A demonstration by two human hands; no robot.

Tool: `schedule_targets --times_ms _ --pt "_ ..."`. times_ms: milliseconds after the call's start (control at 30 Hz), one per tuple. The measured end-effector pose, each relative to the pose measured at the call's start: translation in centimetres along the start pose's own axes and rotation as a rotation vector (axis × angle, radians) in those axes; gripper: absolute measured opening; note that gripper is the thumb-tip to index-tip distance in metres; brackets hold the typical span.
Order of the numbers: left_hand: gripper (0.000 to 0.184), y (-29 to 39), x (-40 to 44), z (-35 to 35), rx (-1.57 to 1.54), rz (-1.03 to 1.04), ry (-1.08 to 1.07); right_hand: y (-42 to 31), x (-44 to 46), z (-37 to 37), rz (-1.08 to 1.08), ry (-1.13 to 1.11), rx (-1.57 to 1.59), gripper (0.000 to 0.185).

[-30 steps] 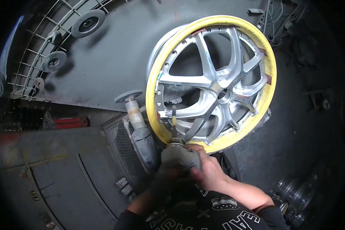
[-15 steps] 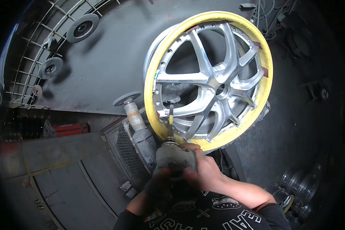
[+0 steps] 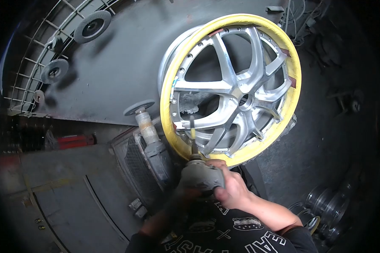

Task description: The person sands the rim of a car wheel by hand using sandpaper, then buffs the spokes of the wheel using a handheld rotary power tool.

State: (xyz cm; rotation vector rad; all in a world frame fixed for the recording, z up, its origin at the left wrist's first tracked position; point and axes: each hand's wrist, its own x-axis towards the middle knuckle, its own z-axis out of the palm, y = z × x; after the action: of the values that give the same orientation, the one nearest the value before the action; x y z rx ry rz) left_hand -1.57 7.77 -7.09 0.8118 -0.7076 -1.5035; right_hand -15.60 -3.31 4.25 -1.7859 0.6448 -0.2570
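A silver alloy wheel (image 3: 230, 109) with yellow masking around its rim (image 3: 167, 118) stands tilted in front of me. My right hand (image 3: 234, 189) is closed around the front of a grey die grinder (image 3: 202, 175), its fingers near the yellow rim. My left hand (image 3: 177, 206), dark and smeared by motion, is wrapped on the rear of the same tool. From the grinder's nose a thin bit (image 3: 193, 135) with a yellowish band points up at the end of a lower-left spoke (image 3: 202, 122). Whether its tip touches the metal I cannot tell.
Left of the wheel stands another grinder (image 3: 150, 135) with a disc on top. Flap discs (image 3: 93, 27) hang on a wire rack (image 3: 31, 63) at upper left. A red object (image 3: 74, 141) lies below it. Further wheels (image 3: 329, 202) are stacked at lower right.
The die grinder and both hands have moved slightly right, and the bit has shifted with them along the lower-left spoke. The wheel looks almost unchanged.
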Motion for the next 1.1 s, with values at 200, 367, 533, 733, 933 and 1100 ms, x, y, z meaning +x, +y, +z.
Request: schedule_targets --times_ms 200,367,533,733,933,1100 --pt "0.074 1.6 -0.5 1.7 -0.15 0.007 0.081 -0.2 0.1 0.0 0.03 -0.046 -0.009 0.063" --pt "0.074 2.0 -1.4 1.0 -0.176 0.026 0.114 -1.3 0.5 0.7 0.029 -0.073 0.035 0.065" --pt "0.076 1.4 -1.2 1.9 -0.185 0.028 0.093 -0.4 -0.9 0.3 -0.028 -0.004 0.003 0.062" --pt "0.077 1.5 -1.2 1.8 -0.206 0.06 0.1 -1.2 -0.1 0.6 0.034 -0.082 0.035 0.064" --pt "0.08 1.1 -1.3 2.1 -0.21 0.08 0.106 -0.9 -0.6 0.4 -0.011 -0.037 0.034 0.077" --pt "0.082 0.7 -1.0 2.3 -0.229 0.122 0.12 -0.7 0.0 0.6 -0.052 -0.017 0.026 0.085"
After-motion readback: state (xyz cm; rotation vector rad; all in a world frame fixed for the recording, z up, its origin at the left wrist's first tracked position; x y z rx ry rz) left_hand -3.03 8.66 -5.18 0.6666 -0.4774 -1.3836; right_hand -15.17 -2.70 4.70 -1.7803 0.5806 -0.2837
